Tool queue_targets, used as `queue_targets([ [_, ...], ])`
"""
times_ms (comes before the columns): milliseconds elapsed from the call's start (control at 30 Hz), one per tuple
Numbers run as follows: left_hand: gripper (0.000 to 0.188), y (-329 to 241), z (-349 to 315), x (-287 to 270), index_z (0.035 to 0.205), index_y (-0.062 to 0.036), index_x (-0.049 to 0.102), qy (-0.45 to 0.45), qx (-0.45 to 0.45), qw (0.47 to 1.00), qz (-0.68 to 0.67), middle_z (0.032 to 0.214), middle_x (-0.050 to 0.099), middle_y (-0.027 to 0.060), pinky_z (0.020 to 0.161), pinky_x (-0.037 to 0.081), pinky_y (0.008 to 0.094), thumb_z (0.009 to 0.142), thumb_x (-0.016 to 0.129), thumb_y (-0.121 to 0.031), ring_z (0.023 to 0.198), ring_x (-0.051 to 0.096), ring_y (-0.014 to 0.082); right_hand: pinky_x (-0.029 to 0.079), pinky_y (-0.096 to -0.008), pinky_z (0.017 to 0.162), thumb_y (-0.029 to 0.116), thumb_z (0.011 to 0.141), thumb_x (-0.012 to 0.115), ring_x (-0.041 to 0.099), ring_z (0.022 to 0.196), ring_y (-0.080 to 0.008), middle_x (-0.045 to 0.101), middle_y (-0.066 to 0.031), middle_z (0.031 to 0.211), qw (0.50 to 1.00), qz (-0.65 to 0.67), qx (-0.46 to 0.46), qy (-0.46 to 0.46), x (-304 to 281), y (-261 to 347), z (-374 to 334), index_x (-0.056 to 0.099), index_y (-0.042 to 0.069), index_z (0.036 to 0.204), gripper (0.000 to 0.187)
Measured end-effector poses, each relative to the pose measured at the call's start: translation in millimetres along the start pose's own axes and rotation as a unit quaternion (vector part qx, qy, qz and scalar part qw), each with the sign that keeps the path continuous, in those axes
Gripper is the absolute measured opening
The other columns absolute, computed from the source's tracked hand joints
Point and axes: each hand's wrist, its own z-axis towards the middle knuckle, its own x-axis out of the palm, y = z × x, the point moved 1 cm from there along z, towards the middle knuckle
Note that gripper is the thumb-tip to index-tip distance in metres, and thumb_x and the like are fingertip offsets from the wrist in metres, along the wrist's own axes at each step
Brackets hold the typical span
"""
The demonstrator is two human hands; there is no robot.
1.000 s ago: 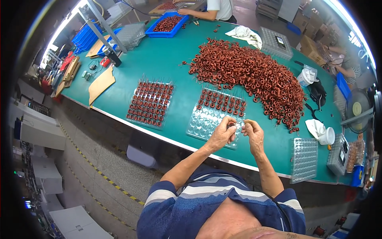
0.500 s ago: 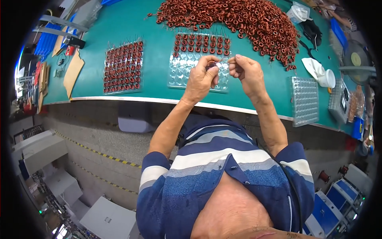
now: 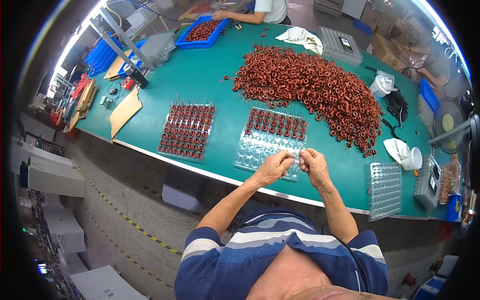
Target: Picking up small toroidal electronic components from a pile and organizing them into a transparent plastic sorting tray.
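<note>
My left hand (image 3: 275,168) is closed in a pinch over the near right part of a clear plastic tray (image 3: 250,148). The small dark red ring coil it held a moment ago is now hidden by its fingers. Beside it, my right hand (image 3: 315,167) is also pinched, its fingertips close to the left ones; whatever is between them is too small to make out. The tray's far rows hold upright copper-red ring coils (image 3: 276,123) with thin leads sticking up, while its near pockets hold none. A second tray (image 3: 186,131), full of such coils, lies to the left.
A large heap of ring coils (image 3: 310,90) covers the table's far middle. Stacked clear trays (image 3: 385,190), a white cup (image 3: 412,159) and a cloth are at right. Brown cardboard (image 3: 125,112) lies left. Across the table, another person's hand touches a blue bin (image 3: 220,31) of coils.
The view has tilted up, bringing in the table's far side and another person. My hands have turned, and the coil seen in my left fingers is now covered.
</note>
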Motion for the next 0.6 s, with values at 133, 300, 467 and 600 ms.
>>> queue_targets([
  [133,0.029,-2.9,-0.7,-3.9,0.116,-0.0022,0.051,0.014,-0.027,0.999,-0.035,0.072,0.056,0.0024,0.046,0.044,0.0235,0.1,0.045,-0.026,0.058,0.056,0.01,0.042,-0.0197,0.053,0.019,0.092,0.062,0.052,0.058,-0.0081,0.058,-0.0009,0.073,0.999,0.04,0.013,0.004,4.0,0.8,0.6,0.061,0.002,0.098,0.019],
  [300,0.031,7.4,-5.9,2.1,0.117,-0.0021,0.046,0.004,-0.038,0.988,-0.147,0.074,0.054,0.0049,0.045,0.043,0.0216,0.103,0.039,-0.028,0.056,0.055,0.0105,0.043,-0.0202,0.058,0.014,0.087,0.067,0.054,0.065,-0.01,0.057,-0.0016,0.081,0.996,0.081,-0.025,-0.018,9.3,-4.1,-13.8,0.058,0.0,0.105,0.024],
  [467,0.027,5.0,-9.1,13.8,0.117,-0.0011,0.046,0.033,-0.04,0.985,-0.164,0.076,0.057,0.0063,0.046,0.045,0.0231,0.102,0.041,-0.023,0.057,0.056,0.0118,0.045,-0.0225,0.06,0.014,0.087,0.066,0.055,0.068,-0.0103,0.059,-0.0027,0.079,0.999,0.013,-0.019,-0.05,11.2,-11.8,-21.6,0.061,-0.001,0.098,0.02],
  [600,0.023,6.4,-6.0,13.0,0.113,-0.0007,0.048,-0.013,-0.058,0.978,-0.199,0.072,0.057,0.0061,0.043,0.043,0.0231,0.1,0.044,-0.019,0.053,0.056,0.0118,0.044,-0.0253,0.059,0.018,0.084,0.066,0.055,0.064,-0.0102,0.061,-0.0056,0.069,0.967,-0.217,-0.098,-0.086,23.7,6.3,-23.9,0.064,-0.005,0.083,0.022],
])
